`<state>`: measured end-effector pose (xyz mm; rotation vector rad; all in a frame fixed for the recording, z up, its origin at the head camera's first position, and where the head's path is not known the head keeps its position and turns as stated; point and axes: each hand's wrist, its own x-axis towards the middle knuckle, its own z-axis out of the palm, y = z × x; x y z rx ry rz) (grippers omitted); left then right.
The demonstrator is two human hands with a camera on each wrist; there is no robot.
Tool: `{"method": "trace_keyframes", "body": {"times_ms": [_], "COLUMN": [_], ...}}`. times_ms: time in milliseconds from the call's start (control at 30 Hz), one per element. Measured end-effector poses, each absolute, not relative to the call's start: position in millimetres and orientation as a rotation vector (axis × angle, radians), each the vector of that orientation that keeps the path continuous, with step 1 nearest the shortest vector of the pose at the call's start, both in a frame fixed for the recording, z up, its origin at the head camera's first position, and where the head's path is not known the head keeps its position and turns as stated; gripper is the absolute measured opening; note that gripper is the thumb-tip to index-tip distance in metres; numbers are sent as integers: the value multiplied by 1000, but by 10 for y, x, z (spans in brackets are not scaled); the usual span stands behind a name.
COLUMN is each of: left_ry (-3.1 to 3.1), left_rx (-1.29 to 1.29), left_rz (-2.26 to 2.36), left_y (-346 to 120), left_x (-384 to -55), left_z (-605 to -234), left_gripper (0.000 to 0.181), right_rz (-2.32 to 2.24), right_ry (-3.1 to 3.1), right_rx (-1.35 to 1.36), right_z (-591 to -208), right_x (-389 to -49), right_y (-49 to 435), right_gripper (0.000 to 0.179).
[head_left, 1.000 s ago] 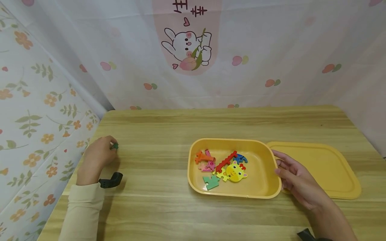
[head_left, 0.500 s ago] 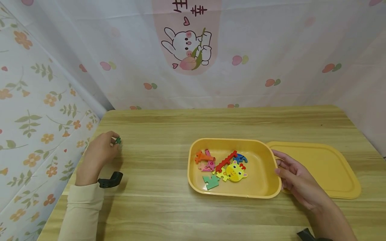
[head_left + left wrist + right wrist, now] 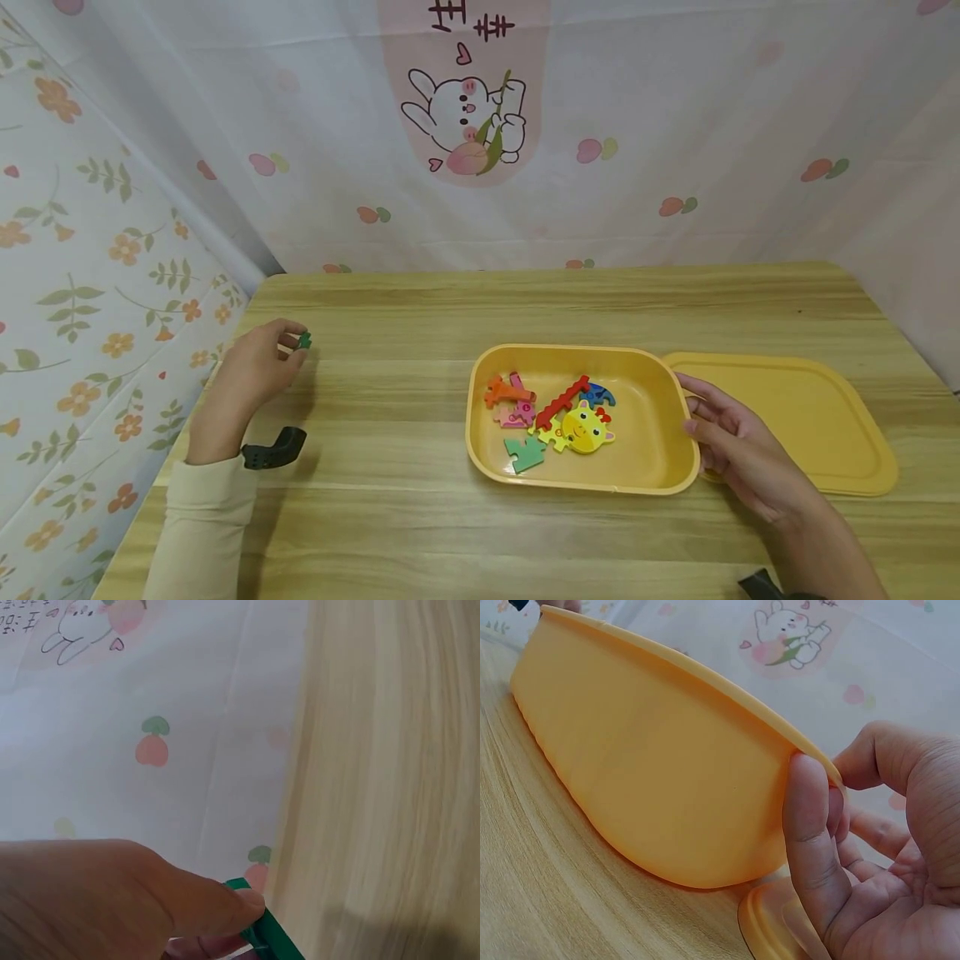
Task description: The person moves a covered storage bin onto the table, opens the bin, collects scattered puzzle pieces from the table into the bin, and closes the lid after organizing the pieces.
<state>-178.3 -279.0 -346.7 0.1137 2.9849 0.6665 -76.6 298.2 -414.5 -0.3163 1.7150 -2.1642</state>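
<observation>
My left hand is over the left side of the table and pinches a small green puzzle piece between thumb and fingers. In the left wrist view the piece shows as a thick green edge, partly hidden by the thumb. My right hand grips the right end of a yellow plastic box at its rim. Inside the box lie several puzzle pieces: a red strip, a yellow animal head, a green piece, an orange piece, pink ones and a blue one.
A flat yellow lid lies on the wooden table to the right of the box, partly behind my right hand. White printed cloth hangs behind the table. Flowered cloth borders it on the left.
My left hand has risen a little and shifted away and to the right with the green puzzle piece. The right hand and the box have stayed in place.
</observation>
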Motion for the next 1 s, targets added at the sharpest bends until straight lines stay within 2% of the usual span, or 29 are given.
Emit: {"method": "trace_keyframes", "body": {"times_ms": [600, 1000], "left_ry": [2681, 2578], "left_rx": [180, 182], "left_rz": [1182, 1297], "left_y": [-2680, -2644], "left_x": [-1766, -1768], "left_z": [-3367, -3335], "left_gripper": [51, 53], "right_rz": [-2148, -2136], "right_ry": [1750, 1794], "right_rx": [-311, -287], "right_z": [-4127, -4138], "right_x": [-763, -759], "right_y": [2967, 2964], "right_gripper": [54, 53]}}
